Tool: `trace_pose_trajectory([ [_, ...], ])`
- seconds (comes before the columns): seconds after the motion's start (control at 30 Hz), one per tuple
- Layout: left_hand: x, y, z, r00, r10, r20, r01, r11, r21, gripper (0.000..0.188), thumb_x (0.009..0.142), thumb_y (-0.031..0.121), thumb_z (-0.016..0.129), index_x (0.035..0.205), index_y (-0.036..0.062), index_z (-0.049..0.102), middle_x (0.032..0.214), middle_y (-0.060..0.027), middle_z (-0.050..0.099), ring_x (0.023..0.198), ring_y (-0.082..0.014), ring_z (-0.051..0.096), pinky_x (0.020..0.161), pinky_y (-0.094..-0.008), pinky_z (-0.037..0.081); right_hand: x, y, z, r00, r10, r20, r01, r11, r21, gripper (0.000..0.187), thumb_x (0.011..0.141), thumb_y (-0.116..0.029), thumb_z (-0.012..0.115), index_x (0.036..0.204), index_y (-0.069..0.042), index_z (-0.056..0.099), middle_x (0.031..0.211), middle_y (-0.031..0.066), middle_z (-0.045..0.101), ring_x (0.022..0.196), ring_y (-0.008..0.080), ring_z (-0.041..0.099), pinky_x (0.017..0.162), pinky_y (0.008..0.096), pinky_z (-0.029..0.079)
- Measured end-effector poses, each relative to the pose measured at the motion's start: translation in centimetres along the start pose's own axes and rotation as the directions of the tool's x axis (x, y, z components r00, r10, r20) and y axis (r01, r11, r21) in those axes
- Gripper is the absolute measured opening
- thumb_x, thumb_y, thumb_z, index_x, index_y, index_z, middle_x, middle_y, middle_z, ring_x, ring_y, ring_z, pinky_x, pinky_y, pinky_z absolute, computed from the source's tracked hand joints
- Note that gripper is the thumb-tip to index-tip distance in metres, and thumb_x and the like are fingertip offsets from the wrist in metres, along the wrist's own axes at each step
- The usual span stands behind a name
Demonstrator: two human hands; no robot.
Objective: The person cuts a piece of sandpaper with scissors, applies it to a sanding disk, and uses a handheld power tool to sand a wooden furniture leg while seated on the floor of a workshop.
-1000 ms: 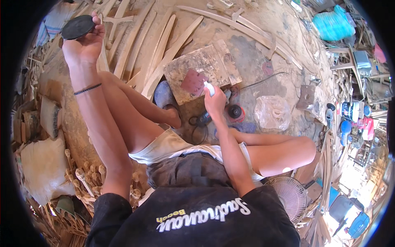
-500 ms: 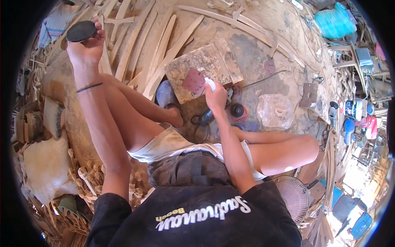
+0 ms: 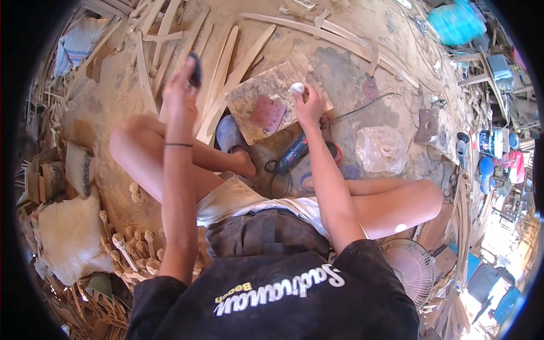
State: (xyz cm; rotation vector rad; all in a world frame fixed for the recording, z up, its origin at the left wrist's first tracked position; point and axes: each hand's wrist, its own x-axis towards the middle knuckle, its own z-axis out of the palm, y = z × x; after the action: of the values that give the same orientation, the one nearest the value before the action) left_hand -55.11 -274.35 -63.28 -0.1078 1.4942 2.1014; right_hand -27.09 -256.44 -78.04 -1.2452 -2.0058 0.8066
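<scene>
My left hand (image 3: pixel 180 93), slightly blurred, is closed around a black round pad (image 3: pixel 196 70), now turned nearly edge-on. My right hand (image 3: pixel 309 106) pinches a small white tube-like thing (image 3: pixel 297 88), held over the right side of a worn, stained wooden block (image 3: pixel 241 101). A dark red square of sandpaper (image 3: pixel 268 113) lies flat on that block, to the left of my right hand. Beside my right forearm, a blue and black power tool (image 3: pixel 293 154) rests on the ground, partly hidden by the arm.
Long curved wood pieces (image 3: pixel 241 59) lie ahead and to the left. A crumpled clear plastic bag (image 3: pixel 381 148) sits right of the block. Several knobbed wooden sticks (image 3: pixel 122 243) stand at my left, and a fan (image 3: pixel 409 272) at my right. A cable (image 3: pixel 365 105) crosses the ground.
My left hand has swung right and inward with the black pad, which has turned edge-on. My right hand has moved up and right, away from the sandpaper, with the white tube-like thing.
</scene>
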Motion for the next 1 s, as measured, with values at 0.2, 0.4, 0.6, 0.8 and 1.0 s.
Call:
trace_pose_trajectory([
  [0.2,-8.5,-11.5,-1.2,0.981,0.044,0.189,-0.156,0.761,0.63,0.084,0.069,0.022,0.1,0.133,-0.0021,0.051,0.115,-0.0177,0.068,0.099,-0.0236,0.069,0.085,-0.0346,0.057,-5.2,-3.3,-3.4,0.992,0.117,0.04,-0.121,0.987,0.107,0.039,0.091,-0.004,0.069,0.13,-0.007,0.066,0.119,0.0143,0.064,0.113,0.0339,0.064,0.098,0.0434,0.05],
  [0.4,-11.6,-14.9,-1.7,0.781,-0.277,0.559,-0.337,0.567,0.751,0.096,0.066,0.022,0.1,0.143,0.0026,0.046,0.122,-0.0204,0.068,0.114,-0.03,0.067,0.099,-0.0399,0.054,-7.9,-6.7,-7.3,0.734,-0.26,0.627,0.178,0.965,0.192,0.045,0.081,0.003,0.069,0.123,-0.011,0.074,0.119,0.0132,0.062,0.112,0.0349,0.064,0.096,0.0431,0.053],
  [0.6,-10.5,-15.4,-2.6,0.686,-0.297,0.664,-0.255,0.757,0.602,0.103,0.066,0.025,0.102,0.148,0.003,0.044,0.13,-0.0172,0.066,0.12,-0.0261,0.064,0.103,-0.0419,0.053,-7.5,-6.5,-7.1,0.742,-0.211,0.636,0.088,0.972,0.219,0.046,0.076,-0.004,0.081,0.12,-0.019,0.079,0.121,0.0122,0.062,0.113,0.0327,0.064,0.098,0.0416,0.053],
  [0.8,-9.3,-15.3,-3.0,0.776,0.032,0.63,-0.553,0.514,0.656,0.091,0.064,0.027,0.101,0.138,0.0043,0.054,0.131,-0.0144,0.064,0.12,-0.0303,0.062,0.102,-0.0434,0.051,-8.1,-5.3,-4.5,0.97,-0.076,0.232,0.064,0.996,0.06,0.041,0.077,-0.021,0.089,0.117,-0.019,0.08,0.122,0.0131,0.06,0.11,0.0322,0.06,0.1,0.0428,0.05],
  [1.0,-9.4,-15.9,-2.3,0.72,0.222,0.657,-0.692,0.163,0.703,0.08,0.065,0.029,0.097,0.132,0.007,0.058,0.128,-0.0108,0.065,0.121,-0.0314,0.059,0.102,-0.044,0.045,-8.3,-5.0,-0.3,0.989,-0.029,0.148,0.008,0.99,0.139,0.041,0.079,-0.021,0.09,0.118,-0.012,0.08,0.112,0.0115,0.06,0.106,0.0301,0.061,0.095,0.0411,0.051],
])
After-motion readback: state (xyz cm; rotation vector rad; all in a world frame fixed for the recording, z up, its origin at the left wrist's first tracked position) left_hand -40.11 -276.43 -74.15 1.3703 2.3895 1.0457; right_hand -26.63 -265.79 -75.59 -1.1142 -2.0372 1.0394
